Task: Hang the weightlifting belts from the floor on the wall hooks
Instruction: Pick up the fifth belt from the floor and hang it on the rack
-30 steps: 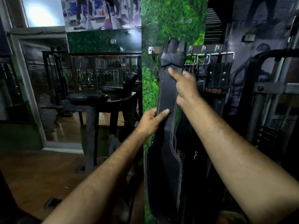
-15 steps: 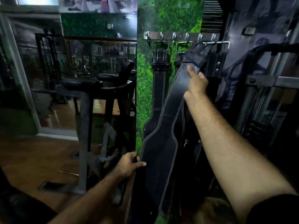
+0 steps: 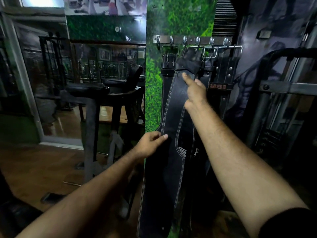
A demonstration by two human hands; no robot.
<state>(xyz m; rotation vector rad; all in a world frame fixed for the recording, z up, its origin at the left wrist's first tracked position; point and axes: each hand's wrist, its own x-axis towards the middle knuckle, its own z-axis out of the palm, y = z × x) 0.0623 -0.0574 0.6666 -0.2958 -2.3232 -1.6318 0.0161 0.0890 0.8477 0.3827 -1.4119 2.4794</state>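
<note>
Since half a second ago the black belt has swung from a slant to nearly upright, its top end now up against the hook rail, and the left hand has risen along its left edge to the point where the strap widens. That left hand pinches the belt's edge, thumb over the front face and fingers curled behind. The right hand is higher, just below the rail, thumb pressed on the strap's front near a hole and fingers wrapped behind it, grasping the narrow upper part. Whether the belt's top end, covered by a dark fabric flap, is caught on a hook cannot be told.

Below the rail, a second belt with a metal buckle hangs directly behind and left of the held one. To the right of it more belts hang from a chrome bar, one with a red-lettered band. The rail is fixed to a green grass-patterned panel. Left of the panel a mirror reflects gym benches; right of it stands a dark machine frame.
</note>
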